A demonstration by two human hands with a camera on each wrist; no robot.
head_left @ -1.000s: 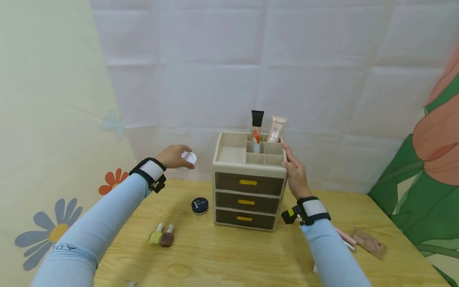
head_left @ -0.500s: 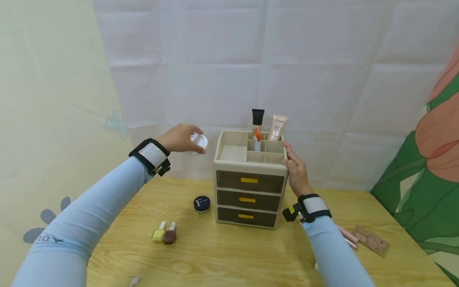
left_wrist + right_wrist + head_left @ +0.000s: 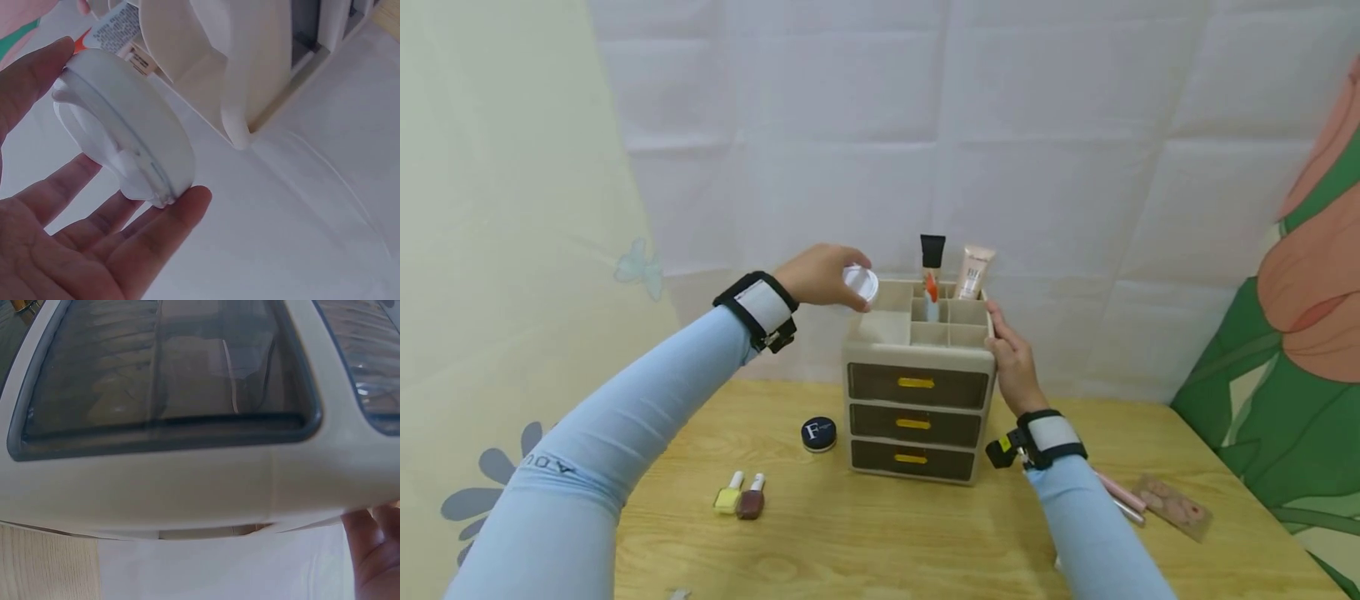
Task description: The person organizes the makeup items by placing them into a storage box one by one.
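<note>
In the head view my left hand (image 3: 822,275) pinches a white round compact (image 3: 861,285) by its edge, over the left rear of a cream drawer organizer (image 3: 917,354). The left wrist view shows the compact (image 3: 140,125) tilted between thumb and fingers, apart from the organizer's rim (image 3: 237,125). My right hand (image 3: 1017,367) holds the organizer's upper right side. In its top compartments stand a black-capped tube (image 3: 932,252), a pale pink tube (image 3: 975,268) and a small orange-and-blue tube (image 3: 932,307). The wide left compartment is partly behind the compact.
A dark round compact (image 3: 818,434) lies left of the organizer. Nearer are a yellow nail polish bottle (image 3: 727,495) and a dark red one (image 3: 751,498). At right lie pink sticks (image 3: 1122,492) and a flat palette (image 3: 1176,508). A white cloth (image 3: 1075,167) hangs behind.
My left hand has carried the white compact right and upward, from beside the organizer to over its left rear edge. My right hand has stayed on the organizer's side.
</note>
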